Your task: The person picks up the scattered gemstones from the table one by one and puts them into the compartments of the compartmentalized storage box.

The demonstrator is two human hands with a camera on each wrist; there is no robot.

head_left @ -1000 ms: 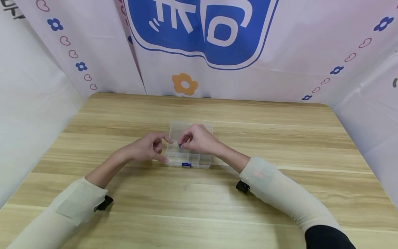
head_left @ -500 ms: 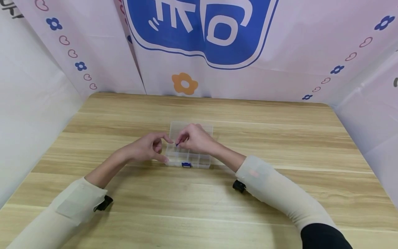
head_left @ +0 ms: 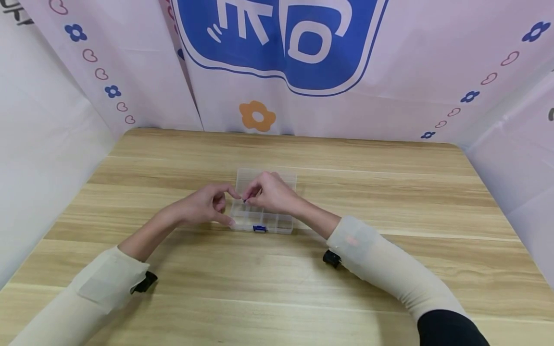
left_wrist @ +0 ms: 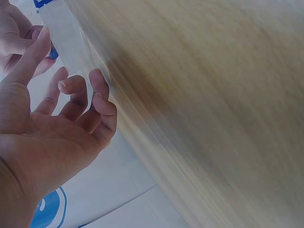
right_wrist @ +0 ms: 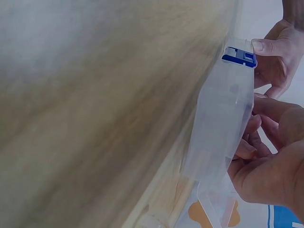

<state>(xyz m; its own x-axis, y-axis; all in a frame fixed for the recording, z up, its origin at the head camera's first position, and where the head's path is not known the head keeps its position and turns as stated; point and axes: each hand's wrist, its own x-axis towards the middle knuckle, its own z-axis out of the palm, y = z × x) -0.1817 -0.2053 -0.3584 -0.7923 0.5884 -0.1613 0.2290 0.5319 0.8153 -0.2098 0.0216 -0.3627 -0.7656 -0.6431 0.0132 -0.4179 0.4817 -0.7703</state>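
Note:
In the head view a clear plastic compartment box point(head_left: 284, 224) lies on the table with its lid point(head_left: 245, 176) raised at the back. A blue clasp point(head_left: 259, 229) is on its front side. My left hand point(head_left: 200, 205) steadies the box at its left end, thumb at the front corner and index finger toward the hinge. The other left fingers curl loosely in the left wrist view. My right hand point(head_left: 274, 194) is over the compartments and pinches a small blue piece point(left_wrist: 53, 53). Its kind is too small to tell, and fingers partly cover it.
The wooden table point(head_left: 277, 283) stretches around the box on all sides. A white printed curtain point(head_left: 346, 115) hangs along the back edge, and plain white sheets point(head_left: 43, 110) hang at the sides.
My right hand has shifted slightly left over the box with the small blue piece between its fingertips. My left hand and the box keep their places.

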